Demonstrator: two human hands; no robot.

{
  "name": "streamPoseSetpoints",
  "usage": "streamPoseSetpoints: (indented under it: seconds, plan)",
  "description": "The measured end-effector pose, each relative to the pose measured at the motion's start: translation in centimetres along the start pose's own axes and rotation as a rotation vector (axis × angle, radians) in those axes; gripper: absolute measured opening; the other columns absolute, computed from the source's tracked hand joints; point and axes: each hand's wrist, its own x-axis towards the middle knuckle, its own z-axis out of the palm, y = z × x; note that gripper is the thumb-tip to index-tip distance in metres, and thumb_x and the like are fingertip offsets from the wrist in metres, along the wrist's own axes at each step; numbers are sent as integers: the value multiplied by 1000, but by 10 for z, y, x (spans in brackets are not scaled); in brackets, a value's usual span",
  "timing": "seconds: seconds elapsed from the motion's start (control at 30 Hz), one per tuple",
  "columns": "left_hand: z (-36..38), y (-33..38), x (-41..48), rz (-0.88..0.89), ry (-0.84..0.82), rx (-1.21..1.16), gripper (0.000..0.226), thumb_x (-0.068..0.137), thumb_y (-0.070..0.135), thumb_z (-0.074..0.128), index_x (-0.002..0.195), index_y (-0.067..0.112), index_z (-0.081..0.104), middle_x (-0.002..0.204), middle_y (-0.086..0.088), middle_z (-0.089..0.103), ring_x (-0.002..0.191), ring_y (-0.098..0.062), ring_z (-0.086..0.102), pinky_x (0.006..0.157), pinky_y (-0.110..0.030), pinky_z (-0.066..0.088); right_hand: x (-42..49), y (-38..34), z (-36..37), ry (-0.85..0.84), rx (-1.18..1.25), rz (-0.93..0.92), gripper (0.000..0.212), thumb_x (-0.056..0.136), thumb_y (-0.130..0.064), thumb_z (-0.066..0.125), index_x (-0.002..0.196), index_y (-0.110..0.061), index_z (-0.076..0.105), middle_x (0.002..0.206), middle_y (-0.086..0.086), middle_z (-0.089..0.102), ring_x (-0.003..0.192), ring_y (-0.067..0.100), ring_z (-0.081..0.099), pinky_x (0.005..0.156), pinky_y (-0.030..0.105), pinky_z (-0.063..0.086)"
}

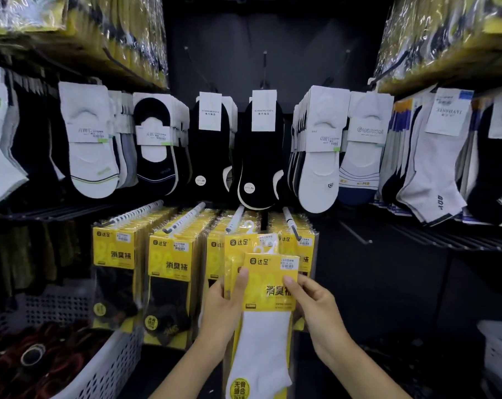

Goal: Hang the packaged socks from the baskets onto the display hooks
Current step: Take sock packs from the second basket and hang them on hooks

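we held a small stack of yellow sock packs (268, 283) just in front of the full lower row, the front one showing a white sock. our left hand (223, 308) gripped the stack's left edge, thumb across its face. our right hand (316, 305) pinched the front pack's right edge.

we judged the slippery film the main risk: peeling one pack free could let the others slide out of the left hand. the white hanger loop (249, 226) could also miss the tip of the display hook (235, 218), and since that hook looked crowded, a push might knock hung packs off.

carded socks (261, 151) hung above, and a bare hook (356, 233) jutted out at the right. a white perforated basket (111, 367) sat low on the left of the dim, dark-backed aisle.
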Motion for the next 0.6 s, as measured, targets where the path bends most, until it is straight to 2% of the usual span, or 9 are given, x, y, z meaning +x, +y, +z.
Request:
streamPoseSetpoints:
  seconds: [0.1, 0.17, 0.23, 0.27, 0.33, 0.37, 0.43, 0.53, 0.6]
  plan:
    - [-4, 1, 1, 19, -17, 16, 38, 77, 53, 55, 102, 28, 66, 89, 15, 75, 81, -1, 70, 59, -9, 51, 1, 2, -5, -18, 45, 46, 20, 89, -26, 60, 104, -17, 70, 99, 5, 75, 91, 23, 72, 71, 30, 57]
    - [-9, 0, 4, 39, 2, 61, 41, 78, 56, 52, 102, 27, 67, 79, 11, 73, 70, -3, 67, 59, -9, 48, 0, 3, -10, -12, 34, 54, 20, 91, -26, 58, 105, -15, 68, 97, 6, 75, 87, 22, 72, 62, 27, 57]
    - [-16, 0, 8, 59, 28, 118, 45, 76, 61, 51, 95, 25, 69, 70, -2, 62, 63, -14, 55, 61, -19, 46, 2, 4, -16, 32, 26, 37, 19, 92, -24, 57, 105, -14, 66, 95, 7, 75, 81, 21, 72, 56, 25, 55]
    - [-19, 2, 9, 71, 55, 133, 42, 75, 62, 51, 91, 26, 68, 70, 0, 60, 65, -13, 54, 64, -21, 45, 3, 4, -21, 70, 36, 24, 18, 92, -22, 57, 105, -13, 66, 94, 7, 75, 82, 21, 72, 60, 28, 57]
    - [-27, 7, 14, 109, 141, 162, 24, 77, 60, 50, 81, 38, 59, 60, 17, 60, 59, 8, 55, 61, -5, 42, 8, 2, -34, 168, 50, -15, 17, 92, -17, 57, 104, -10, 66, 94, 9, 75, 86, 25, 72, 75, 38, 57]
    - [-30, 10, 16, 122, 183, 188, 16, 79, 59, 50, 78, 43, 52, 55, 14, 57, 55, 10, 55, 57, -2, 41, 12, 0, -41, 211, 53, -35, 16, 91, -16, 57, 103, -9, 66, 93, 10, 75, 87, 27, 71, 79, 40, 56]
    - [-37, 14, 19, 142, 223, 250, 14, 81, 59, 48, 76, 47, 45, 53, -4, 37, 50, -9, 50, 51, -8, 37, 19, -4, -52, 262, 50, -67, 15, 91, -15, 57, 101, -8, 65, 92, 12, 74, 84, 24, 71, 75, 37, 55]
    - [-45, 15, 24, 177, 224, 313, 14, 82, 58, 48, 74, 47, 45, 61, 17, 30, 45, 7, 38, 46, -5, 33, 35, -7, -56, 264, -6, -100, 12, 93, -14, 56, 101, -11, 65, 92, 7, 74, 80, 16, 71, 66, 26, 54]
    - [-46, 14, 26, 188, 199, 317, 20, 81, 60, 49, 73, 42, 49, 63, 17, 34, 48, 6, 38, 48, -7, 35, 48, -7, -50, 227, -58, -117, 11, 93, -14, 56, 101, -12, 64, 93, 6, 74, 84, 17, 71, 68, 26, 57]
